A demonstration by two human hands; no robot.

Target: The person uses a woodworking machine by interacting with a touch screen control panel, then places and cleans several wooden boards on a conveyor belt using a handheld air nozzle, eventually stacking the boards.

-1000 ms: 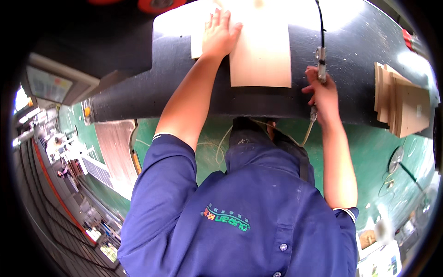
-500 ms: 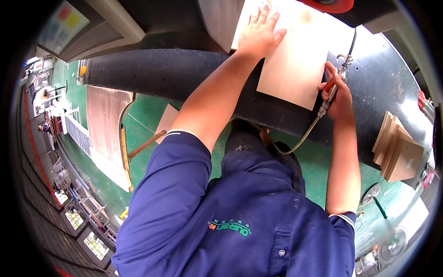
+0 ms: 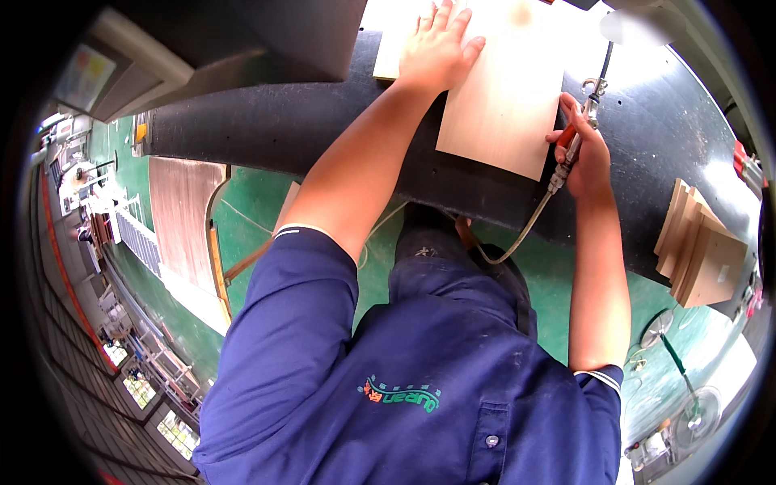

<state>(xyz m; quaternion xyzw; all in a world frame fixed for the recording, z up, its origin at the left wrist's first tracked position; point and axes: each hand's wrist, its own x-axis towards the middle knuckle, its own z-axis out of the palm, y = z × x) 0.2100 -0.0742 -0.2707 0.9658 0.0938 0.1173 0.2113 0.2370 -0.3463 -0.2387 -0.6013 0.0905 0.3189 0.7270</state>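
Observation:
My left hand lies with fingers spread on pale wooden boards at the top of the view, at the left edge of the larger board. Another pale board shows under and left of that hand. My right hand is closed around an air blow gun with an orange-red lever and metal fittings. It is held just off the larger board's right edge. From the gun's lower end a thin hose curves down toward my legs. The gun's far end meets a hook-like metal part and a dark cable.
Everything rests on a long black worktop. Cut boards are stacked at its right end. A dark machine housing overhangs the upper left. Left of me, a brown curved-edge panel stands over the green floor.
The whole view has shifted slightly, so the housing sits further left and more of the left board shows. My left hand stays on the boards; my right hand still grips the blow gun.

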